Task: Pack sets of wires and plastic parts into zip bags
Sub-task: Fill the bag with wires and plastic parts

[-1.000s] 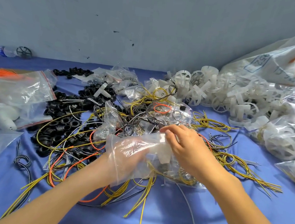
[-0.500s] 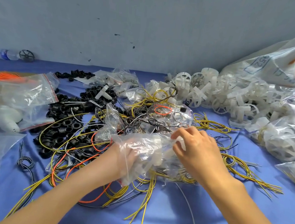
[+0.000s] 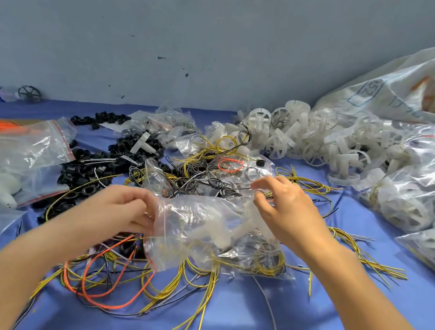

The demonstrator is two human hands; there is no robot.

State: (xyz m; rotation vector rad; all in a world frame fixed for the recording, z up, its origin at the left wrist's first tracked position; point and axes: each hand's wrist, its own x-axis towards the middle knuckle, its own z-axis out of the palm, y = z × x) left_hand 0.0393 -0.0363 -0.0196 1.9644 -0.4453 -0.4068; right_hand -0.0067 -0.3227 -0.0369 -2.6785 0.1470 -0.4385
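**Both hands hold a zip bag at centre frame**

The zip bag (image 3: 199, 217) is held just above the heap of wires (image 3: 198, 274) in the middle of the frame, lying roughly level with its red-striped mouth turned to the left. The left hand (image 3: 121, 211) pinches that mouth edge between thumb and curled fingers. The right hand (image 3: 287, 208) is at the bag's right end, its thumb and fingers curled in on the clear film and pinching it. Inside the bag a white part (image 3: 219, 233) shows through the plastic; what else is in it cannot be made out.

Below the bag, yellow, black and white wires spread across the blue cloth (image 3: 247, 325), with an orange wire (image 3: 104, 287) looped at lower left. A pile of black rings (image 3: 82, 176) lies at left of centre. White wheels (image 3: 321, 144) are heaped at upper right of centre, beside filled bags (image 3: 425, 188) along the right edge and a large sack (image 3: 409, 86) at upper right. More clear bags (image 3: 9, 152) lie at the left edge, and a bottle (image 3: 2, 92) lies at far upper left against the wall.
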